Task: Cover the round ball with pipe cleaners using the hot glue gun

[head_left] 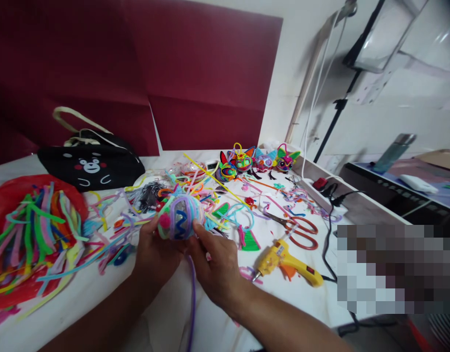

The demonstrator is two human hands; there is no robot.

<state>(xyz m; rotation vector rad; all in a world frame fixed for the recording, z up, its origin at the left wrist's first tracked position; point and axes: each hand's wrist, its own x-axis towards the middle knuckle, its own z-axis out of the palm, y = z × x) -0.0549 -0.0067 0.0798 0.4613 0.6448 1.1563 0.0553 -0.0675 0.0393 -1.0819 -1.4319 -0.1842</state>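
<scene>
Bare forearms (pixel 111 308) reach up from the lower edge toward a white desk (pixel 301 308), where two hands grasp a wrapped ball (pixel 181 217) directly between them. The left hand (pixel 157 249) cups it from the left and below; the right hand (pixel 219 259) grips its lower right side, thumb and fingers pressed against it. Lilac, pale blue and other pastel strands circle the ball, and its panel with a dark blue zigzag faces the camera, the zigzag running up and down, a pink spot to its left. Its outline is close to round, and no clear long axis can be told. Beneath the hands, a purple strand (pixel 192 303) hangs toward the lower edge.

Just right of the right hand lies a yellow glue gun (pixel 283 261), its nozzle aimed down and left, its handle to the right. Behind it rest orange-handled scissors (pixel 301 232), blades toward the upper left, and near them a green piece (pixel 249 240) edged in pink. Beyond, loose coloured scraps spread before four bright eared figures (pixel 244 162) in a row. At left, fuzzy strips (pixel 34 220) heap on a red plastic bag (pixel 5 195), with a black bag (pixel 91 164) bearing a bear's face behind. Dark red sheeting (pixel 210 73) covers the wall.
</scene>
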